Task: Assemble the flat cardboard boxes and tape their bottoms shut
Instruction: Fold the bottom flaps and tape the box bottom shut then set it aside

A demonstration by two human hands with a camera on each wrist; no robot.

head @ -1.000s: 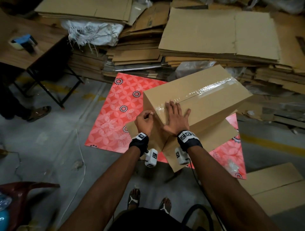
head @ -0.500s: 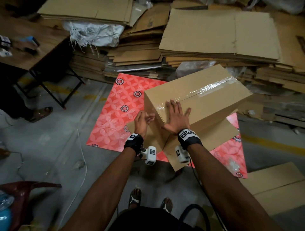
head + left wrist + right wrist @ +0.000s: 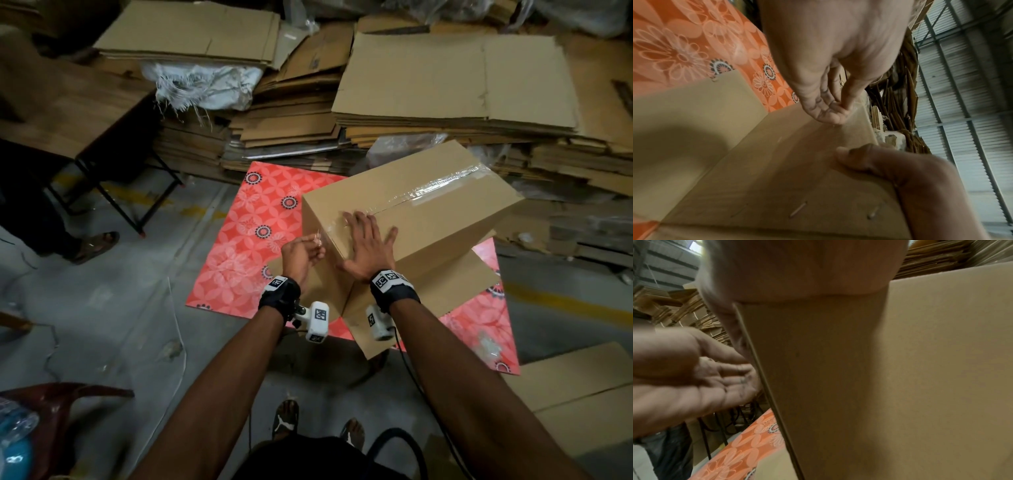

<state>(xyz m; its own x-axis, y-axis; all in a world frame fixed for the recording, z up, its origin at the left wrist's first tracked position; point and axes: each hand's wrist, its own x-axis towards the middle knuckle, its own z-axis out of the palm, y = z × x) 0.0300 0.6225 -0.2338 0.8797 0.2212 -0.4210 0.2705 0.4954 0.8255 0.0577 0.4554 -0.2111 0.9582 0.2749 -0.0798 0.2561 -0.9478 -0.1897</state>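
Cardboard box (image 3: 411, 219): assembled, upturned on a red patterned mat (image 3: 253, 233), clear tape (image 3: 442, 186) along its top seam. Right hand (image 3: 364, 251): flat on the box's near top edge, fingers (image 3: 359, 222) spread wide on the tape end. Left hand (image 3: 301, 255): just left of them, beside the box's side, fingers loosely bent, holding nothing.

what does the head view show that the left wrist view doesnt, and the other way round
Only the head view shows the clear tape along the top seam of the box, the stacks of flat cardboard behind, and the right hand lying flat on top. Only the left wrist view shows staples in the box's side and the metal roof. Both show the box, the left hand open beside it, and the red floral mat.
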